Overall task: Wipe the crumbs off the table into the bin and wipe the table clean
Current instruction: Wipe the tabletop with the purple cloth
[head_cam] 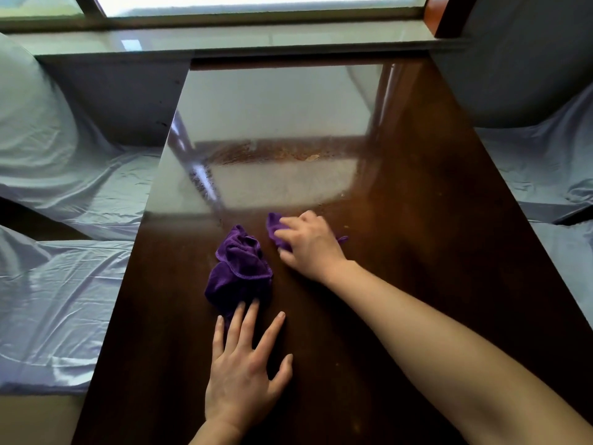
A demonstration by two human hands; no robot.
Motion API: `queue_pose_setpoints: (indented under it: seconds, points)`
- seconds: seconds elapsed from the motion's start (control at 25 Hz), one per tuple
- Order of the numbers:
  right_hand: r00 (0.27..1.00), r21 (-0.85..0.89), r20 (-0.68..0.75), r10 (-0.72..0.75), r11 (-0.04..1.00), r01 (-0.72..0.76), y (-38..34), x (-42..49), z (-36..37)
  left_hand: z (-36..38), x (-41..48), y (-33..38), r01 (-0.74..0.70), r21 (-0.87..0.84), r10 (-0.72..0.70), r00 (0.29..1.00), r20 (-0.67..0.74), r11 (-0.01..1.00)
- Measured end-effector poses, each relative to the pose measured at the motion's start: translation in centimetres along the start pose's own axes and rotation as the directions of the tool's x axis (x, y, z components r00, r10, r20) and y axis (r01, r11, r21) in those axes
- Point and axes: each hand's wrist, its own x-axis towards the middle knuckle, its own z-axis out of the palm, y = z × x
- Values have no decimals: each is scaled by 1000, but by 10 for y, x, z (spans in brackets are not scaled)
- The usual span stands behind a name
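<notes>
A glossy dark brown table (401, 175) runs away from me toward the window. Brown crumbs (282, 154) lie scattered across its middle, with a few more near my right hand. A crumpled purple cloth (239, 268) lies on the table in front of me. My left hand (247, 370) rests flat with fingers spread, its fingertips touching the near edge of that cloth. My right hand (309, 244) presses on a second purple cloth (275, 227), fingers curled over it. No bin is in view.
Seats covered in pale blue sheeting (64, 284) flank the table on the left, and more sheeting (545, 162) covers the seat on the right. A window sill (224, 40) runs along the far end under a bright window.
</notes>
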Motion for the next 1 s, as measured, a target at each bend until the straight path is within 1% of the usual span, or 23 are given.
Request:
queue_pose_setpoints:
  seconds: [0.04, 0.08, 0.12, 0.16, 0.2, 0.24, 0.32, 0.36, 0.4, 0.44, 0.48, 0.52, 0.56, 0.6, 0.64, 0.68, 0.72, 0.76, 0.8, 0.84, 0.92, 0.96, 1.0]
  points:
    - [995, -18, 14, -94, 995, 94, 2, -5, 1, 0, -1, -1, -4, -6, 4, 1000, -3, 1000]
    - [995, -42, 6, -99, 994, 99, 14, -8, -2, 1, -1, -1, -10, -22, 10, 1000, -12, 1000]
    - [1000, -74, -14, -22, 997, 20, 30, -10, -5, 2, -1, -2, -13, -37, 12, 1000, -21, 999]
    - [993, -108, -54, 103, 988, -108, 49, -11, -9, 3, -1, -2, -14, -43, 13, 1000, -24, 999]
    - [961, -128, -115, 251, 956, -265, 69, -11, -12, 3, -1, -1, -14, -39, 13, 1000, -18, 999]
    - [895, -120, -172, 411, 893, -433, 88, -8, -16, 3, 0, -2, -12, -31, 11, 1000, -14, 999]
    - [711, -25, -219, 668, 725, -689, 110, 8, -24, 4, 0, -2, -8, -20, 8, 1000, -11, 1000]
    - [648, 17, -206, 734, 664, -747, 107, 21, -24, 4, 0, -2, -9, -20, 9, 1000, -9, 1000]
    - [641, 41, -189, 744, 659, -751, 97, 33, -22, 4, 0, -2, -14, -27, 14, 1000, -10, 1000]
    - [695, 54, -166, 700, 710, -702, 80, 45, -19, 3, 0, -2, -19, -39, 19, 1000, -16, 999]
    - [784, 38, -137, 605, 794, -606, 60, 54, -16, 3, 1, -2, -22, -50, 21, 999, -24, 999]
    - [876, 5, -98, 472, 881, -474, 39, 56, -11, 4, 1, -2, -21, -53, 20, 999, -29, 998]
    - [942, 6, -57, 330, 944, -330, 20, 52, -7, 4, 0, -2, -20, -48, 18, 999, -29, 999]
    - [975, 57, -34, 218, 975, -216, 8, 47, -4, 3, -1, -2, -20, -44, 19, 999, -26, 999]
    - [986, 169, -38, 165, 973, -157, 6, 41, -6, 3, 0, -2, -20, -44, 19, 999, -26, 999]
    - [981, 360, -45, 191, 919, -162, 12, 38, -14, 2, 0, -3, -21, -46, 19, 999, -26, 999]
    - [966, 573, -8, 259, 793, -208, 21, 35, -23, 3, 1, -3, -21, -47, 20, 999, -25, 999]
    - [949, 714, 68, 307, 650, -261, 33, 32, -31, 3, 0, -3, -22, -46, 21, 1000, -22, 999]
    - [925, 753, 117, 361, 575, -319, 49, 28, -37, 3, 0, -2, -23, -48, 22, 1000, -19, 999]
    - [898, 700, 130, 421, 602, -384, 64, 25, -41, 3, 0, -2, -22, -50, 21, 1000, -18, 999]
    - [855, 482, 20, 517, 745, -462, 86, 14, -42, 2, 0, -2, -18, -42, 18, 1000, -10, 999]
    - [863, 385, -30, 505, 802, -456, 87, 8, -39, 2, 0, -2, -18, -39, 17, 1000, -6, 999]
    - [893, 312, -40, 448, 855, -415, 79, 3, -33, 1, 1, -2, -17, -40, 17, 1000, -8, 999]
